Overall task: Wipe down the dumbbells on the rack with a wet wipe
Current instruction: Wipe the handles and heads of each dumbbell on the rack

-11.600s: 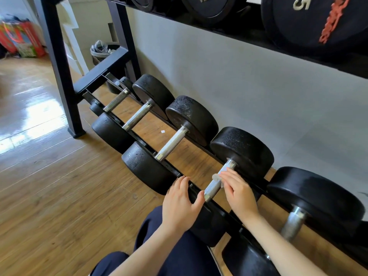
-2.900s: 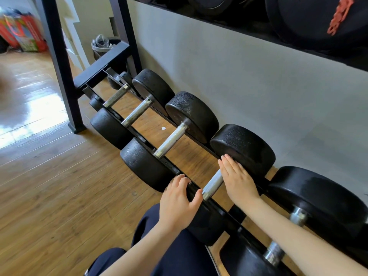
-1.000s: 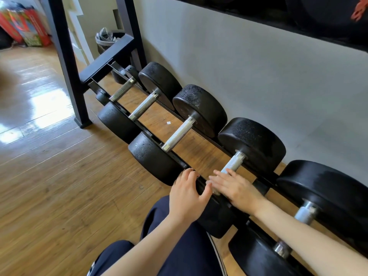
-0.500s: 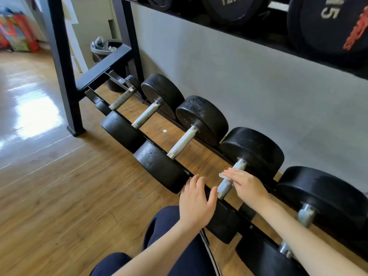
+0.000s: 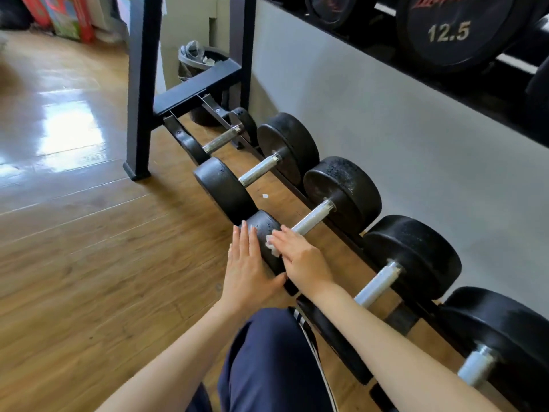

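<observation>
The left hand (image 5: 248, 272) lies flat with straight fingers against the outer face of the near head of a dumbbell (image 5: 312, 217) on the lowest rail of the rack (image 5: 139, 93). The right hand (image 5: 300, 260) rests on top of that same head, fingers extended and pressing a small white wet wipe (image 5: 271, 245) onto the black surface; only a crumpled edge of the wipe shows beside the fingertips. This dumbbell is the third from the far end in a row of five visible on the rail, each with a bare metal handle between black round heads; the nearest one (image 5: 487, 349) is partly cut off by the picture's edge. On the shelf above, a black weight (image 5: 451, 28) reads "12.5" in pale digits under a red logo too cut off to read; other weights beside it are only partly seen. Behind the row runs a plain grey wall (image 5: 371, 114), close to the far heads. To the left the wooden floor (image 5: 89, 248) lies open and shiny. A bin (image 5: 196, 59) stands past the rack's end, and coloured bags (image 5: 64, 17) sit in the far corner. A knee in dark blue trousers (image 5: 267, 364) shows below the hands.
</observation>
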`<action>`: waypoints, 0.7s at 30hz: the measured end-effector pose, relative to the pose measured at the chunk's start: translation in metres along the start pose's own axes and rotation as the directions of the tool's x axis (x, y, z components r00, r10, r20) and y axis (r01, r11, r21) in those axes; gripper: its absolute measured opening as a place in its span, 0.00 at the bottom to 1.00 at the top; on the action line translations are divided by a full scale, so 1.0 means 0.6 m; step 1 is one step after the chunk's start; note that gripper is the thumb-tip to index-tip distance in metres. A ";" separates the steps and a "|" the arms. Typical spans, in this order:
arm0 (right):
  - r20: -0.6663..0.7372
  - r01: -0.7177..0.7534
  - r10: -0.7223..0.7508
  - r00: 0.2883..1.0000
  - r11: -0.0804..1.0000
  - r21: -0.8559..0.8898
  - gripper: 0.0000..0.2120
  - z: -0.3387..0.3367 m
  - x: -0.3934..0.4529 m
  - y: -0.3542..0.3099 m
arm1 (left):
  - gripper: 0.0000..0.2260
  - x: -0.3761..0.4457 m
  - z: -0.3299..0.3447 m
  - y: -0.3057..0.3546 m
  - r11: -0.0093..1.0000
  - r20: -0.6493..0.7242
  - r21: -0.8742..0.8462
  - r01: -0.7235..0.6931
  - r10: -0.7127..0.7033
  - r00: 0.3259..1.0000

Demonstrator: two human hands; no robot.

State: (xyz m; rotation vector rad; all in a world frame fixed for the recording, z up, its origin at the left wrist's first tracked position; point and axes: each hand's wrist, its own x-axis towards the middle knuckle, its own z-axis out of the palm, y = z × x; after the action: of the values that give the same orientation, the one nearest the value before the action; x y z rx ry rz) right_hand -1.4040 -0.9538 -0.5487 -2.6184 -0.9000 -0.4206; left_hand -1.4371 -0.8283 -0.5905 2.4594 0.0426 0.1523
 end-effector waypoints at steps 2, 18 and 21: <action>0.039 -0.016 0.018 0.999 0.999 -0.052 0.16 0.018 0.034 -0.004 | 0.52 0.016 -0.003 -0.009 0.999 0.062 -0.027 0.032 -0.030 0.998; 0.241 0.019 0.065 0.968 0.944 -0.329 0.23 0.033 0.033 -0.029 | 0.43 0.027 0.003 -0.017 0.943 0.061 -0.321 0.091 -0.076 0.995; 0.507 0.093 0.059 0.860 0.959 -0.269 0.30 -0.001 0.053 -0.024 | 0.50 0.026 0.003 -0.020 0.940 0.086 -0.330 0.089 -0.064 0.994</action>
State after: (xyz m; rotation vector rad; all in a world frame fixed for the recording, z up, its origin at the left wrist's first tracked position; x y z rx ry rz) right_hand -1.3896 -0.9264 -0.5329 -3.0604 -1.0884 0.1811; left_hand -1.4213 -0.8191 -0.5980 2.1184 0.0742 0.0297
